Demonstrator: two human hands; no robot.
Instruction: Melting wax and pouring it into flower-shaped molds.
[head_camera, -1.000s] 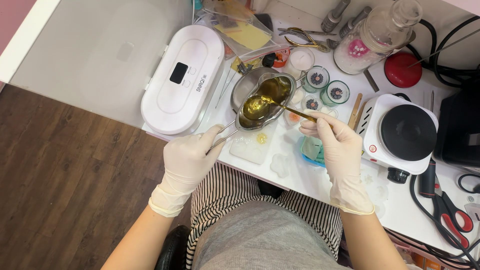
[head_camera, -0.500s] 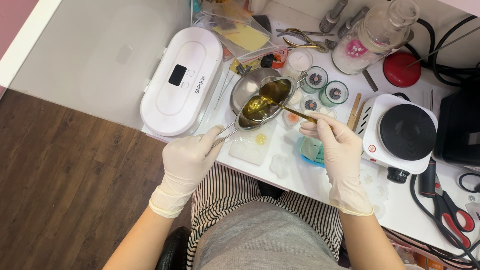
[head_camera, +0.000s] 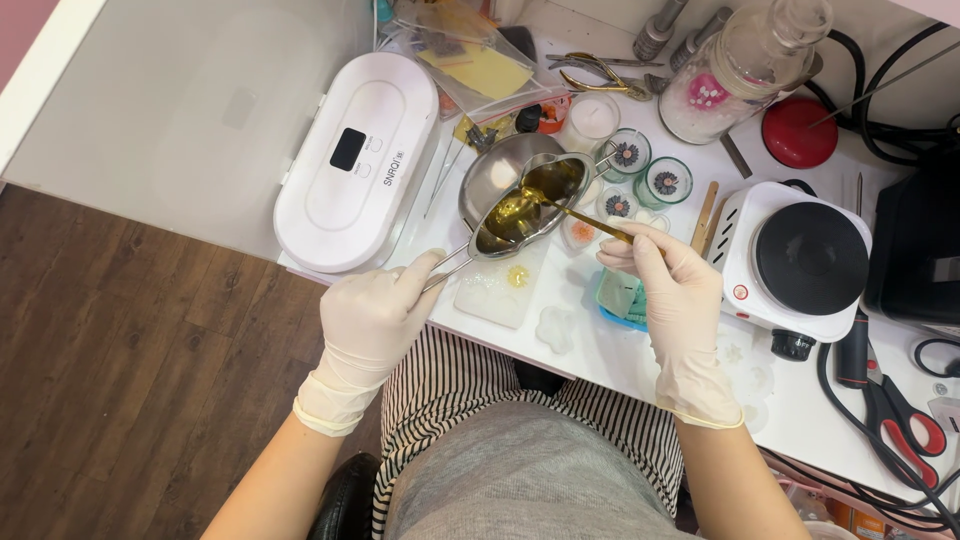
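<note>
My left hand (head_camera: 372, 318), in a pale glove, grips the wire handle of a small steel melting pot (head_camera: 495, 178) held above the white table (head_camera: 640, 365). Amber liquid fills the pot's lower half. My right hand (head_camera: 672, 290), also gloved, holds a gold spoon (head_camera: 560, 210) by its thin handle, with the bowl dipped in the liquid. Under the pot lies a clear silicone mould (head_camera: 495, 290) with a small yellow spot in it.
A white oval machine with a small screen (head_camera: 358, 160) stands left of the pot. A white hot plate with a black top (head_camera: 800, 262) sits to the right. Small glass cups with flower pieces (head_camera: 664, 182), a glass jar (head_camera: 740, 65), cutters, cables and red-handled scissors (head_camera: 905, 425) crowd the back and right.
The pot, spoon and both hands have barely shifted; the view has drifted slightly, and the spoon stays dipped in the amber liquid.
</note>
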